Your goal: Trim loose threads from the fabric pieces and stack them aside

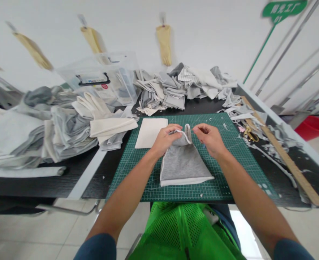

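A piece of grey fabric with white edges (185,164) lies on a green cutting mat (229,162), its far end lifted and curled over. My left hand (167,138) grips that raised end between thumb and fingers. Just right of the curled edge is my right hand (208,138), its thumb and fingertips pinched together. Whatever those fingers hold, if anything, is too small to make out; a bluish speck shows beneath them. A flat off-white rectangular piece (151,133) rests on the mat, partly behind my left hand.
Heaped grey and cream fabric (67,122) covers the table's left side. More folded fabric (172,86) lies at the back beside a clear plastic box (126,83). Gold-handled scissors (250,134), scraps and a long wooden ruler (286,155) are on the right. A red bucket (313,128) stands beyond.
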Motion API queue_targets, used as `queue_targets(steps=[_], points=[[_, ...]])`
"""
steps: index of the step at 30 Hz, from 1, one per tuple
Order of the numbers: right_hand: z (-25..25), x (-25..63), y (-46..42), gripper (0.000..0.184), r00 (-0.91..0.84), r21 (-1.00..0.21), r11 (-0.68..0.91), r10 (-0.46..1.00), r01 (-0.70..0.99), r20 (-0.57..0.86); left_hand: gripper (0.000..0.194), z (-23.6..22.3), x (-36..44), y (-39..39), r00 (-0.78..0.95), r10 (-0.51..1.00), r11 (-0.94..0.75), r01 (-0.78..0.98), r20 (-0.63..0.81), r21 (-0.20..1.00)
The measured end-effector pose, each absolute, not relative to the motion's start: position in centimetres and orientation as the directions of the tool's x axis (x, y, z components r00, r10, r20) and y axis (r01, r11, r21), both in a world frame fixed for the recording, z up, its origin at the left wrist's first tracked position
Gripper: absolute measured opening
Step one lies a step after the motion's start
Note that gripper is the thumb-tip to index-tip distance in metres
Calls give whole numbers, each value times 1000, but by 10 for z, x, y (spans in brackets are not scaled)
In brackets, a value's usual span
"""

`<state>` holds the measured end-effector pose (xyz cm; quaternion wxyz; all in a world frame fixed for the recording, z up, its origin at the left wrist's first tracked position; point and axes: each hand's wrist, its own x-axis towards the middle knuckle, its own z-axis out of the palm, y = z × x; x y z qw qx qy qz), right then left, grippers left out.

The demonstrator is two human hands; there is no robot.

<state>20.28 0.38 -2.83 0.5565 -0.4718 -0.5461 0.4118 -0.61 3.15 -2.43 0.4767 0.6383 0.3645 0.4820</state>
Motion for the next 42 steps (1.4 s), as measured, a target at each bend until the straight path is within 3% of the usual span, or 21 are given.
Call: queue_targets(steps=[5, 12, 18, 23, 28, 31, 34, 38, 42], points=[[-36, 208, 9, 33, 107, -976, 179, 975, 122, 192, 19, -25, -5, 31, 328, 944, 1, -122, 39, 992], [-38, 210, 10, 28, 138, -953, 254, 951, 167, 278, 20, -22, -6, 31, 279, 959, 93, -173, -42, 981], [-34, 203, 3, 27, -43, -816, 437, 889, 380, 456, 19, -22, -6, 31, 271, 962, 88, -182, -36, 979], [-31, 202, 1, 36, -54, -652, 525, 799, 548, 598, 22, -21, -5, 31, 263, 965, 58, -152, -16, 987], [-20, 199, -9, 46, -47, -667, 507, 813, 546, 580, 22, -23, -4, 31, 240, 971, 32, -139, 2, 990], [-16, 198, -16, 48, -159, -620, 544, 809, 565, 565, 22, -25, -5, 32, 218, 976, 12, -129, 16, 992], [-17, 198, -19, 50, -246, -651, 546, 831, 527, 499, 24, -25, -5, 32, 208, 978, -2, -113, 26, 994], [-20, 198, -17, 40, -262, -705, 520, 854, 483, 450, 28, -25, -6, 33, 200, 979, -25, -114, 47, 993], [-20, 197, -15, 34, -292, -617, 594, 799, 516, 525, 30, -25, -8, 34, 196, 974, -90, -108, 110, 990]])
